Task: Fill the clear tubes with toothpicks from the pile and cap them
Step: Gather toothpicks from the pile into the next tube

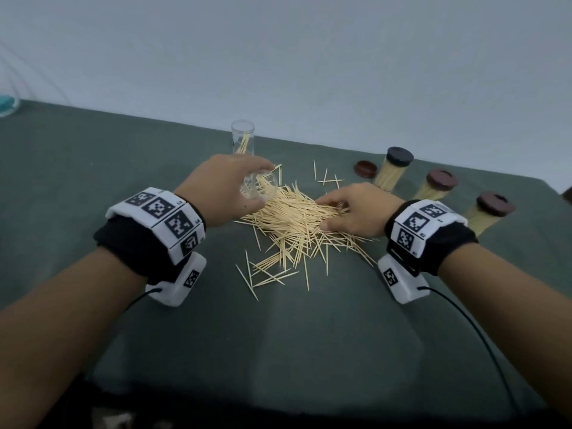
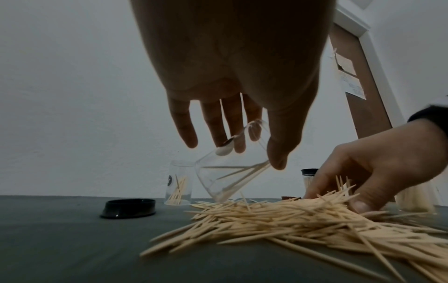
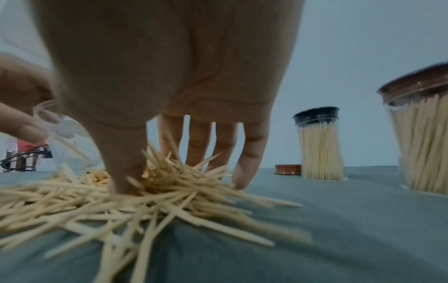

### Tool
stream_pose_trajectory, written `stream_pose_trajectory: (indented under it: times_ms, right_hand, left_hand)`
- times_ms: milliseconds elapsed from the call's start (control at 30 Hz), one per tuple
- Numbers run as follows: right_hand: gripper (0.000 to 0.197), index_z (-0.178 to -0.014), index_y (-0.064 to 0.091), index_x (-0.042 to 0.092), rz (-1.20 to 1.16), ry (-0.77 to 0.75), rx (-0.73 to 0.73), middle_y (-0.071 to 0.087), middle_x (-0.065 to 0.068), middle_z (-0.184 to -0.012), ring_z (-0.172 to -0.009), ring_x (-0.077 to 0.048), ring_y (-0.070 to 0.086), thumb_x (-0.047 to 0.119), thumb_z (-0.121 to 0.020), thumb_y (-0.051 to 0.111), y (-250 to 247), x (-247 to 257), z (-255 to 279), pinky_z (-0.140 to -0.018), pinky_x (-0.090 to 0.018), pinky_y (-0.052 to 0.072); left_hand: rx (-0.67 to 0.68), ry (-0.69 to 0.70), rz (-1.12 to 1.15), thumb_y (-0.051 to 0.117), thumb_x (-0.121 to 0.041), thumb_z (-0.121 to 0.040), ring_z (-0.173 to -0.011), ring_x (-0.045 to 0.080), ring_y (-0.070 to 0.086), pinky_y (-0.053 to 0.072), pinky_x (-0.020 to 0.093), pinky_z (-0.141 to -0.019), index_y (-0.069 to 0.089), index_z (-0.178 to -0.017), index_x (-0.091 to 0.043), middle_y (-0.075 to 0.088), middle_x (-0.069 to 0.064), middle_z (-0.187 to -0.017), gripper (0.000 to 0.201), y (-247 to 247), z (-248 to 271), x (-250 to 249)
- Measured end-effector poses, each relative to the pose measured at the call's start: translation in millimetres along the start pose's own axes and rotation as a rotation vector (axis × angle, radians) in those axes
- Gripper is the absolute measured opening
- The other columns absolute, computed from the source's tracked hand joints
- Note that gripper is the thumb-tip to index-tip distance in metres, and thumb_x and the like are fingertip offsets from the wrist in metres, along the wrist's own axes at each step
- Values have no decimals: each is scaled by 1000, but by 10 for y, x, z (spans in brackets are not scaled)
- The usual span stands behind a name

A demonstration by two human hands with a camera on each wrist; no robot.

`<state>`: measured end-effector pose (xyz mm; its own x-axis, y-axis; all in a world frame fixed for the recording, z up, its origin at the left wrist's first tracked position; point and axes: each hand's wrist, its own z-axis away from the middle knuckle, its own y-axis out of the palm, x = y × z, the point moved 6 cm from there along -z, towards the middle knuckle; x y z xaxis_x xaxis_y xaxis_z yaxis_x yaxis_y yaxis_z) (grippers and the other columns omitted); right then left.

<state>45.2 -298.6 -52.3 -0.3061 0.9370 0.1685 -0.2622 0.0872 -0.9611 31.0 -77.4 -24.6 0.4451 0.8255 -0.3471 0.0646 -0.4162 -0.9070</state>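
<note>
the right hand (image 1: 356, 209) is covering part of the toothpick pile (image 1: 291, 224), its fingertips (image 3: 126, 183) sinking out of sight among the sticks; the left hand (image 1: 223, 190) is hiding most of the tilted clear tube (image 1: 260, 188); the nearest capped tube (image 3: 421, 137) is being cut off by the right wrist view's edge; near toothpicks there are blurring.

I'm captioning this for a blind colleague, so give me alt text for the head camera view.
Over a green cloth table, the left hand holds a tilted clear plastic tube above a pile of pale wooden toothpicks while the right hand gathers some. Three full capped tubes stand at right.
</note>
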Motion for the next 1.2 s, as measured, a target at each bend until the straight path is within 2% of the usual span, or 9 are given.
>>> stream_pose_trajectory:
  times_ms: [233,333,533,700,800,967,1100,1133,1200]
  right_hand:
    - [73,-137,47,41,97,13,29,56,11,-136,-123,-15,53,70,-72,65,15,17,-15,-106,-38,41]
    - [70,-139,47,38,65,-7,23,58,10,-134,-121,-13,54,57,-77,71,0,61,21,-99,-25,37]
    - [54,-136,51,36,36,-30,-54,61,6,-129,-118,-15,56,46,-85,68,0,124,9,-96,-24,39]
    - [57,-133,55,36,-45,-23,-35,61,9,-130,-119,-14,56,66,-85,54,28,137,28,-102,-31,43]
    - [40,-132,56,38,-70,-20,-13,61,9,-130,-117,-12,57,50,-94,51,7,135,48,-100,-24,39]
    - [36,-129,60,35,-45,15,-58,63,4,-129,-87,-2,54,21,-97,50,-24,78,51,-83,-13,35]
    - [38,-129,60,34,-6,4,-24,62,7,-129,-105,-10,58,44,-93,55,-20,89,70,-94,-19,38]
    - [40,-126,63,34,19,-5,-15,64,9,-124,-108,-12,59,50,-90,56,-27,102,76,-94,-22,39]
    - [26,-99,73,31,46,2,2,68,19,-95,-89,-10,61,47,-94,54,-27,100,66,-82,-22,42]
  left_hand:
    - [-3,-2,9,74,-33,-82,-116,13,57,44,32,-100,56,-134,-29,61,-6,-131,56,-2,-15,-3]
    - [-1,-3,15,75,-33,-81,-117,14,57,44,32,-100,56,-134,-29,62,-6,-130,56,5,-23,-4]
    - [-15,-5,35,75,-34,-81,-118,15,57,45,36,-102,56,-134,-29,62,-5,-130,57,-4,-23,-34]
    - [-16,-8,49,76,-34,-79,-116,15,58,47,42,-101,57,-132,-30,63,-5,-129,57,8,-11,-51]
    - [-6,-16,46,76,-36,-80,-116,16,58,47,42,-100,55,-133,-31,62,-5,-129,57,10,-15,-46]
    - [2,-21,46,75,-37,-80,-116,15,58,48,42,-100,55,-133,-32,62,-5,-129,57,14,-15,-46]
    - [12,-18,42,75,-38,-80,-114,15,59,48,41,-99,55,-133,-31,62,-5,-129,58,22,-16,-53]
    - [13,-18,45,75,-38,-80,-114,15,59,48,41,-99,55,-133,-31,62,-5,-128,58,22,-14,-54]
    - [13,-17,47,75,-38,-80,-112,14,59,49,40,-99,56,-133,-30,63,-5,-128,58,17,-11,-59]
